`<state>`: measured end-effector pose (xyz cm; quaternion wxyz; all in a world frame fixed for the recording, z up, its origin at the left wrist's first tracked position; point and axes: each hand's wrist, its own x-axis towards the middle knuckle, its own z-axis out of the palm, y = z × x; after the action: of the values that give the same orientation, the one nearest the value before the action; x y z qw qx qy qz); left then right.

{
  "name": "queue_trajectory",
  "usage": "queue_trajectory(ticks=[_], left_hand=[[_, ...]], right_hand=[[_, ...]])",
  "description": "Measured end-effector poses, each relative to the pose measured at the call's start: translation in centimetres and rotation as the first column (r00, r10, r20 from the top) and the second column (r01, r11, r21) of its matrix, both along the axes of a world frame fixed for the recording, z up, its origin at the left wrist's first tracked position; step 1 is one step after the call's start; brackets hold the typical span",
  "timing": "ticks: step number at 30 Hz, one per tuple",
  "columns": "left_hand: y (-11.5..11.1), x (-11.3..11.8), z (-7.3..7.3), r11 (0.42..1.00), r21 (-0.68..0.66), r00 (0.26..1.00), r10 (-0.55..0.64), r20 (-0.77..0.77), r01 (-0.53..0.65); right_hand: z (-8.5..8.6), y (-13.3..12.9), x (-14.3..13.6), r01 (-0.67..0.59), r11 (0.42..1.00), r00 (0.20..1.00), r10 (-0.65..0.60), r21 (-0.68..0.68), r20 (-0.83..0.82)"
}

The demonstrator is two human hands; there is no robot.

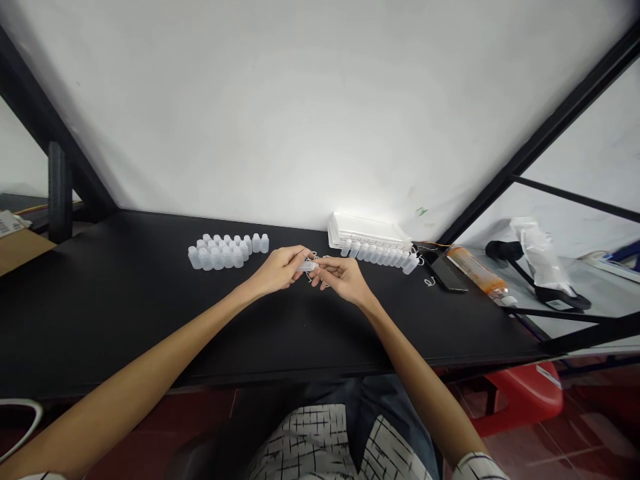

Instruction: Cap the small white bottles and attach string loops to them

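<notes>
My left hand [281,269] is closed around a small translucent white plastic bottle [305,266], which lies nearly sideways in front of me. The fingers of my right hand [344,277] pinch the bottle's right end, where a cap or neck seems to be; the fingertips hide the detail. Some thin white loops [315,256] show behind and between my fingers, on the black table [300,333]. To the left stands a group of several similar bottles [219,257], upright in rows. On the right, another row of bottles [375,254] leans on a white stack, with white loops at its right end.
Behind the right row lies a stack of flat white packs [370,229] against the wall. A dark phone [447,273], a loose white loop [429,282] and a clear bottle with orange ends [475,270] are farther right. Black metal bars frame both sides.
</notes>
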<state>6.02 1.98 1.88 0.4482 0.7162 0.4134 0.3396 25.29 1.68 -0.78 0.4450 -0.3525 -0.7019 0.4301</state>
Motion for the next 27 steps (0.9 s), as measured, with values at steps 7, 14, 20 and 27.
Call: queue_trajectory(ticks=[7,14,20,27], left_hand=[[0.65,-0.72,-0.22,0.984,0.160,0.997,-0.071,-0.037,0.076],[0.59,-0.57,-0.54,0.972,0.226,0.998,-0.060,-0.003,0.060],[0.48,-0.51,-0.80,0.946,0.319,0.998,-0.049,-0.025,0.055],[0.32,-0.45,-0.79,0.909,0.412,0.998,-0.056,-0.027,0.062]], right_hand=[[0.25,0.07,0.15,0.055,0.998,0.997,-0.054,0.017,-0.049],[0.43,0.04,-0.04,0.010,1.000,0.996,-0.009,0.006,-0.094],[0.32,0.12,0.17,-0.075,0.992,0.986,0.058,-0.100,-0.159],[0.64,-0.14,0.51,-0.095,0.981,0.977,0.059,-0.167,-0.207]])
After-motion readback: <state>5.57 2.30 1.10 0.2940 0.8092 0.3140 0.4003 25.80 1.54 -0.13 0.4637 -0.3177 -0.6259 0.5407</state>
